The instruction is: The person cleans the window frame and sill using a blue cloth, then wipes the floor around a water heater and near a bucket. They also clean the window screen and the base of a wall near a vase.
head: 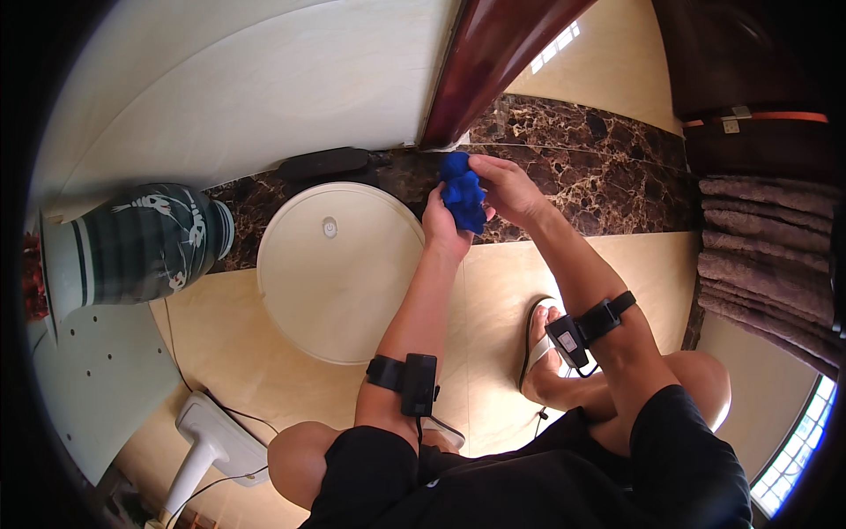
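A crumpled blue cloth (464,202) is held up in front of me. Underneath, my left hand (448,228) cups it, with the thumb along its left side. The fingertips of my right hand (505,188) meet the cloth's upper right edge. Much of both hands' fingers is hidden behind the fabric. Just left of my left forearm, a round white robot vacuum (337,291) with a power button (330,227) lies on the floor. Behind the vacuum, a low black dock (324,164) sits against the white wall.
To the left stands a dark vase (152,244) with white figures. A white stand base (225,440) with trailing cables is at lower left. Ahead are a dark red door frame (479,66) and a brown marble strip (581,192). A purple curtain (767,258) hangs at right.
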Demonstrator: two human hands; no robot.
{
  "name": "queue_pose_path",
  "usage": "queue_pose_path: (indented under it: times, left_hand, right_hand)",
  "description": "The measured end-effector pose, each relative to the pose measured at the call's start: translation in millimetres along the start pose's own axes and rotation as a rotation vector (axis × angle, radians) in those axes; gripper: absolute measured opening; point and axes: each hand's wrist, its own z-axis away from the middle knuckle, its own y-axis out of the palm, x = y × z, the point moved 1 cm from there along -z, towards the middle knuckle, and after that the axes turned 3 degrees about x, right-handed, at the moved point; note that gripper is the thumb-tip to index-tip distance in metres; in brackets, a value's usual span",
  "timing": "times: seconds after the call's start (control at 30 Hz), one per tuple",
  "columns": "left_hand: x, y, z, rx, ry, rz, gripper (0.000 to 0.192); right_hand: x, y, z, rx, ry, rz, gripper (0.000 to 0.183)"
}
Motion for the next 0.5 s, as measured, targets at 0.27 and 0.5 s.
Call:
queue_pose_path:
  times: [0.27, 0.5]
  left_hand:
    - [-8.7, -4.7, -11.2, 0.032, 0.238, 0.273, 0.058]
    - [-19.4, -13.0, -32.7, -0.246, 0.211, 0.145, 0.049]
  right_hand:
    - [-1.2, 67.2, -45.9, -0.284, -0.489, 1.191, 0.030]
    - [10.1, 54.1, -32.5, -0.125, -0.231, 1.060, 0.039]
